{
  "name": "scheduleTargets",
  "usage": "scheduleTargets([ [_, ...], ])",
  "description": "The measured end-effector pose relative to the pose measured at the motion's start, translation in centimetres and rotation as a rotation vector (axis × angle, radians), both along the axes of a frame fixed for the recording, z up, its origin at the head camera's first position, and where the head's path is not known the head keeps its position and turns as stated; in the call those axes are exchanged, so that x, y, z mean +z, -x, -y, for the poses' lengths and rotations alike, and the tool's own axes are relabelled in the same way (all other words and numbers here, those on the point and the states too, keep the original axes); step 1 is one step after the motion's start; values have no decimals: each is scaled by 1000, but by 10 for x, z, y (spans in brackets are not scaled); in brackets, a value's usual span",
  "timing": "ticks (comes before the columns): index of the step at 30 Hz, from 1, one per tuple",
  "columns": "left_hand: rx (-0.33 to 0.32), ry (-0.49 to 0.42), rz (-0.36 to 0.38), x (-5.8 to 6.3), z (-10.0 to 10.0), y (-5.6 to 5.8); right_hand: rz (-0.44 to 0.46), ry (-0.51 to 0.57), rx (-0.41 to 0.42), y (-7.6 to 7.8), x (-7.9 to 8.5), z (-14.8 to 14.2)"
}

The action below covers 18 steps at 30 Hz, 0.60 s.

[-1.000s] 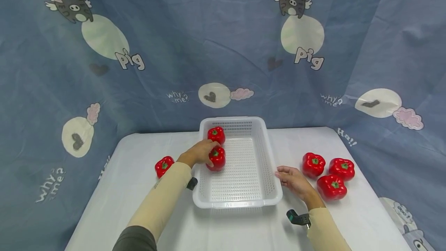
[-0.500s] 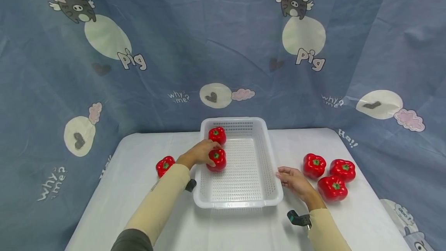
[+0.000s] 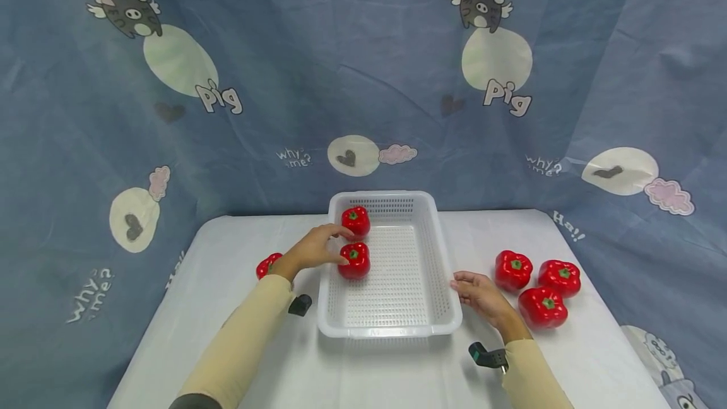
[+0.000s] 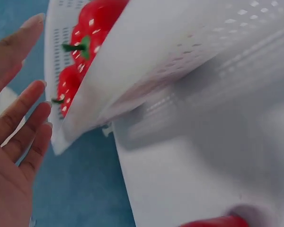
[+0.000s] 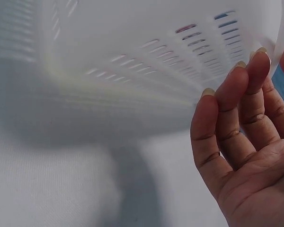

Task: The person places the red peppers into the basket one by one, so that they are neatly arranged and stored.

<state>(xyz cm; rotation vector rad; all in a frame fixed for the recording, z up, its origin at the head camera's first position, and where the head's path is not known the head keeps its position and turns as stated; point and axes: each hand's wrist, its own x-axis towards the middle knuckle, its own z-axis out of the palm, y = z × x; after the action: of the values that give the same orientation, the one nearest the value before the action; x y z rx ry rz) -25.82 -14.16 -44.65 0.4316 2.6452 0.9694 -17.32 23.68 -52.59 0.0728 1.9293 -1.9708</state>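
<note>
A white perforated plastic basket (image 3: 392,289) stands mid-table with two red bell peppers inside, along its left wall. My left hand (image 3: 311,248) hovers over the left rim with fingers spread, thumb and fingertips close around the nearer bell pepper (image 3: 354,261). In the left wrist view, air shows between that hand (image 4: 14,153) and the basket. The farther bell pepper (image 3: 356,222) sits toward the back left corner. On the basket's right side, my right hand (image 3: 481,295) pinches the rim; in the right wrist view its bent fingers (image 5: 229,118) lie against the outer wall.
Another bell pepper (image 3: 267,265) lies left of the basket, partly hidden by the left wrist. On the right, three bell peppers (image 3: 542,307) rest close together beyond the right hand. A blue patterned cloth (image 3: 392,106) hangs behind the white table (image 3: 386,371).
My left hand has loosened its hold on the nearer bell pepper and drawn back leftward, fingers spreading apart. That pepper stays in the basket. The right hand keeps its place at the rim.
</note>
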Motion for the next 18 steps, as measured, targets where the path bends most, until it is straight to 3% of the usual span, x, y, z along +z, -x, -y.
scheduleTargets([
  [11,87,-43,-98,17,54,-22,4,-28,-2,-1,2,-1],
  [18,160,-86,-120,12,90,-39,11,-22,5,-2,6,1],
])
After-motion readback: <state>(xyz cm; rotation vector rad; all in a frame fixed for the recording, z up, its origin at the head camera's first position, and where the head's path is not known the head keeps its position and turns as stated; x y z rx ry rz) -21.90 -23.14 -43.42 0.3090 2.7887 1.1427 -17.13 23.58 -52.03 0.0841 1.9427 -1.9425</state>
